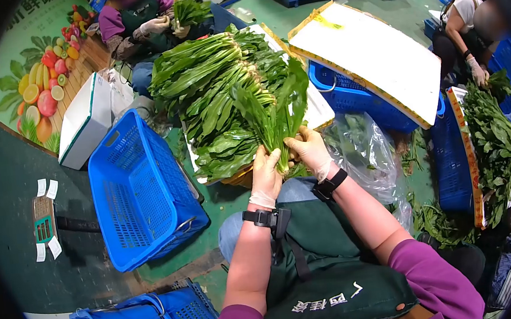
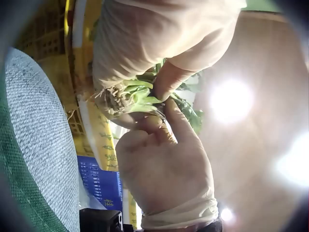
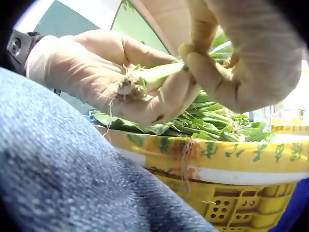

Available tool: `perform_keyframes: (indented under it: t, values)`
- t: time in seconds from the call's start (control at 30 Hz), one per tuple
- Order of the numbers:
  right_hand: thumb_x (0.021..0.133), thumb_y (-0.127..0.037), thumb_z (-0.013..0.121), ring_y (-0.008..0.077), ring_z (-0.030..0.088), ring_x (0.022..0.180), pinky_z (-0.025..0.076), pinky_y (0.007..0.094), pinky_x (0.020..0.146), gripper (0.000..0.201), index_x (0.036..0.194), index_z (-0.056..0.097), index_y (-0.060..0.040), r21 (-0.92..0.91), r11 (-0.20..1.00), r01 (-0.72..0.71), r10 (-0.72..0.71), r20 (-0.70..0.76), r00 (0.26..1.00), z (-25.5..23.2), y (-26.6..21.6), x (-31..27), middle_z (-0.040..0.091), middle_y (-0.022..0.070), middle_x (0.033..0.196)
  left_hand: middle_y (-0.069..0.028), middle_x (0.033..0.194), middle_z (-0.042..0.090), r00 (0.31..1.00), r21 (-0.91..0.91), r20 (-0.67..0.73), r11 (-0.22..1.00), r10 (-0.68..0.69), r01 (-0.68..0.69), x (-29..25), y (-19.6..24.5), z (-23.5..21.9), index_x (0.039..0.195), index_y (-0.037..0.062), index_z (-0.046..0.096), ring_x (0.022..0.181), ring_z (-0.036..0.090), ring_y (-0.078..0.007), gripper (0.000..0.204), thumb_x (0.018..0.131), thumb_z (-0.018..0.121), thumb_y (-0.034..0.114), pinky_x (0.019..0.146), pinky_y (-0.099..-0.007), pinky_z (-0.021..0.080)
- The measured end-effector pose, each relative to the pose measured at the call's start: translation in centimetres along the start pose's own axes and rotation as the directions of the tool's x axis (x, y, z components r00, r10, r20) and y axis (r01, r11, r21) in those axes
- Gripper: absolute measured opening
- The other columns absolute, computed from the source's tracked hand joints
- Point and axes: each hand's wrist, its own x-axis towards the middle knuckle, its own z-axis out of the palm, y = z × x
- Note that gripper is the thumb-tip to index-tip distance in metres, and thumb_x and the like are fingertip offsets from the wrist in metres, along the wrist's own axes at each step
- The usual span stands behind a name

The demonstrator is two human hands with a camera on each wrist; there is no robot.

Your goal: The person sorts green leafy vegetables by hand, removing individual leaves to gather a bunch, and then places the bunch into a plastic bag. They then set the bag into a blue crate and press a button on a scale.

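Before the lap, my gloved left hand (image 1: 265, 174) grips a long-leaved green plant (image 1: 272, 127) near its base. The stem runs across the palm and fingers, and the pale, root-tipped base (image 3: 130, 88) sticks out toward me. At the right, my gloved right hand (image 1: 310, 150) pinches the same plant's leaf stalks, its fingertips close beside the left hand's. The leaves fan upward and away. Just beyond lies a large heap of similar greens (image 1: 208, 84), stacked in rows in a white foam box with a yellow taped rim (image 3: 241, 153).
A yellow crate (image 3: 231, 208) supports the foam box. To the left stand a blue crate (image 1: 139, 201) and a scale (image 1: 43, 223). A white foam lid (image 1: 368, 56) rests on blue crates at the right, near a clear plastic bag (image 1: 363, 155). Two other people handle greens nearby.
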Motion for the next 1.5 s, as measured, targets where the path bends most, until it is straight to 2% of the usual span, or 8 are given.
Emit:
perform_keyframes:
  t: [0.2, 0.37, 0.73, 0.97, 1.03, 1.13, 1.37, 1.5]
  values:
    - [0.088, -0.004, 0.070, 0.0081, 0.057, 0.059, 0.048, 0.0230, 0.048, 0.033, 0.116, 0.053, -0.0002, -0.248, 0.923, 0.293, -0.348, -0.219, 0.912, 2.1, -0.5, -2.0, 0.057, 0.0004, 0.075, -0.0076, 0.113, 0.061, 0.994, 0.047, -0.111, 0.999, 0.003, 0.003, 0.2, -0.3, 0.4, 0.130, 0.0071, 0.044, 0.090, 0.064, -0.0171, 0.031, 0.100, 0.050, 0.008, 0.070, -0.0320, 0.057]
    - [0.083, -0.017, 0.073, 0.0278, 0.067, 0.075, 0.053, 0.0375, 0.070, 0.025, 0.100, 0.063, -0.0021, -0.692, 0.685, 0.229, -0.388, -0.080, 0.918, 2.0, -1.1, -1.2, 0.068, 0.0137, 0.081, -0.0141, 0.136, 0.050, 0.985, 0.215, -0.064, 0.966, 0.158, -0.141, 0.4, -1.0, 0.3, 0.138, 0.0007, 0.038, 0.125, 0.051, -0.0219, 0.042, 0.098, 0.050, 0.003, 0.105, -0.0356, 0.043]
    - [0.081, -0.010, 0.070, 0.0189, 0.067, 0.068, 0.053, 0.0334, 0.064, 0.029, 0.104, 0.060, 0.0036, -0.184, 0.982, 0.046, -0.026, 0.109, 0.994, 0.8, -0.3, 0.6, 0.068, 0.0106, 0.081, -0.0113, 0.139, 0.047, 0.990, 0.349, -0.083, 0.934, 0.111, -0.076, -0.4, 0.9, 0.7, 0.148, 0.0003, 0.027, 0.126, 0.047, -0.0184, 0.054, 0.102, 0.051, 0.015, 0.106, -0.0316, 0.039]
    - [0.081, -0.011, 0.071, 0.0145, 0.063, 0.067, 0.051, 0.0307, 0.062, 0.024, 0.098, 0.060, 0.0011, -0.171, 0.971, 0.169, -0.154, 0.099, 0.983, 2.0, 0.4, 1.1, 0.066, 0.0088, 0.079, -0.0111, 0.135, 0.050, 0.970, 0.363, -0.071, 0.912, 0.232, -0.191, -0.3, 0.4, 0.1, 0.146, 0.0031, 0.032, 0.121, 0.051, -0.0182, 0.049, 0.102, 0.051, 0.017, 0.104, -0.0341, 0.042]
    - [0.085, -0.010, 0.066, 0.0173, 0.064, 0.070, 0.052, 0.0315, 0.067, 0.018, 0.097, 0.058, 0.0006, -0.376, 0.887, 0.267, -0.282, 0.016, 0.959, 3.1, -0.5, -1.1, 0.064, 0.0121, 0.078, -0.0119, 0.136, 0.049, 0.959, 0.045, -0.246, 0.990, 0.143, -0.136, -0.8, 0.9, 1.3, 0.146, 0.0035, 0.034, 0.123, 0.050, -0.0206, 0.049, 0.102, 0.051, 0.017, 0.106, -0.0343, 0.040]
    - [0.087, -0.012, 0.066, 0.0306, 0.066, 0.082, 0.053, 0.0354, 0.071, 0.023, 0.107, 0.061, -0.0028, -0.540, 0.712, 0.449, -0.471, 0.107, 0.876, 4.7, -1.3, -3.6, 0.065, 0.0159, 0.093, -0.0117, 0.132, 0.052, 0.940, 0.200, -0.139, 0.938, 0.312, -0.282, -0.3, 0.0, -0.7, 0.143, 0.0039, 0.038, 0.119, 0.053, -0.0219, 0.045, 0.101, 0.050, 0.015, 0.104, -0.0336, 0.043]
    - [0.089, -0.006, 0.063, 0.0333, 0.065, 0.097, 0.053, 0.0370, 0.083, 0.018, 0.106, 0.067, -0.0048, -0.422, 0.519, 0.743, -0.560, 0.489, 0.669, 3.6, -0.7, -5.8, 0.067, 0.0147, 0.102, -0.0040, 0.091, 0.055, 0.913, -0.216, -0.360, 0.935, 0.190, -0.280, -0.6, 3.2, -0.4, 0.119, 0.0035, 0.054, 0.074, 0.050, -0.0157, 0.023, 0.103, 0.052, 0.019, 0.068, -0.0336, 0.047]
    - [0.093, -0.003, 0.060, 0.0207, 0.067, 0.092, 0.052, 0.0295, 0.084, 0.015, 0.104, 0.069, 0.0000, -0.247, 0.888, 0.387, -0.343, 0.204, 0.917, -0.7, 0.2, -7.7, 0.070, 0.0136, 0.099, -0.0050, 0.091, 0.057, 0.975, -0.724, -0.176, 0.654, 0.132, -0.219, -1.7, 6.9, -1.8, 0.123, 0.0028, 0.054, 0.077, 0.052, -0.0170, 0.028, 0.102, 0.054, 0.020, 0.074, -0.0350, 0.048]
